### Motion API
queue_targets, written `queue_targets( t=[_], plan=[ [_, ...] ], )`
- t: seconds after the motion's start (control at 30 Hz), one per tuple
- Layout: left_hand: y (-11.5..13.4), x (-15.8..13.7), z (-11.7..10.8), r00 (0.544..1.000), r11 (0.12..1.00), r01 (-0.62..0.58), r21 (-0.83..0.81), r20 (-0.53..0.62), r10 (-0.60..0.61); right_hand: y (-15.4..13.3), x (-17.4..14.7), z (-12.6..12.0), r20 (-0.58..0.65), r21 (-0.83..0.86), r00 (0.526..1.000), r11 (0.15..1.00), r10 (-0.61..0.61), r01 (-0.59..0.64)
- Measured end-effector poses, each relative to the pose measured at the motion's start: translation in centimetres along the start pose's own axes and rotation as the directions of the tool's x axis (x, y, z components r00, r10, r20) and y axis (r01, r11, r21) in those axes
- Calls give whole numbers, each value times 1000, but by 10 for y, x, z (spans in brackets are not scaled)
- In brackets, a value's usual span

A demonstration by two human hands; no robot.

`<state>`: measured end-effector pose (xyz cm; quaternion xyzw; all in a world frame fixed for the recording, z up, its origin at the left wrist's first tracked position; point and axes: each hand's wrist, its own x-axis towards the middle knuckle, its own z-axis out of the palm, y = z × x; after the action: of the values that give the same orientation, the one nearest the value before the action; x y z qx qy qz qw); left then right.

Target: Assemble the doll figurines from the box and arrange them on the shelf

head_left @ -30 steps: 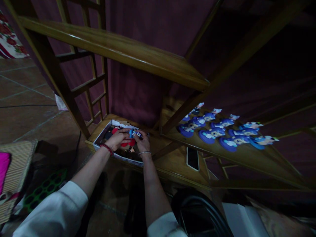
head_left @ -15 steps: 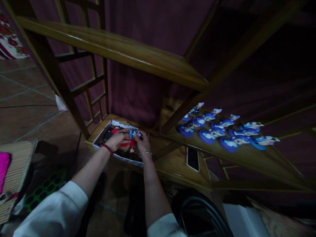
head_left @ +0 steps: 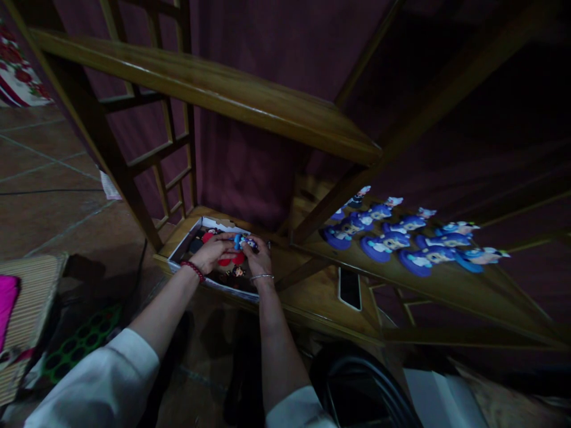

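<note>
Over the open box (head_left: 181, 245), the left hand (head_left: 213, 251) and the right hand (head_left: 260, 257) are pinching a small blue figurine (head_left: 243, 241) between them, its long axis running roughly crosswise, blue base (head_left: 237, 241) facing the left hand, neither hand being nearer.

To my left, a bright pink cloth (head_left: 8, 306) lies on a striped mat (head_left: 40, 294). Near it sits a green rack (head_left: 82, 343) with round holes. A dark-screened phone (head_left: 350, 289) lies flat; a purple curtain (head_left: 259, 172) hangs behind.
</note>
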<state>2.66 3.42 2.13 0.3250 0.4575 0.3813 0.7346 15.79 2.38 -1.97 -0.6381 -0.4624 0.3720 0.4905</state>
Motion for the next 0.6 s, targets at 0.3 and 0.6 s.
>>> queue_targets(
  t=[0.3, 0.6],
  plan=[
    [2, -2, 0, 1000, 1000, -12, 7, -1, 12, -3, -1, 1, 9, 1, 1000, 1000, -7, 7],
    [4, -4, 1, 1000, 1000, -2, 3, -14, 2, 0, 0, 2, -6, 25, 1000, 1000, -13, 13]
  ],
)
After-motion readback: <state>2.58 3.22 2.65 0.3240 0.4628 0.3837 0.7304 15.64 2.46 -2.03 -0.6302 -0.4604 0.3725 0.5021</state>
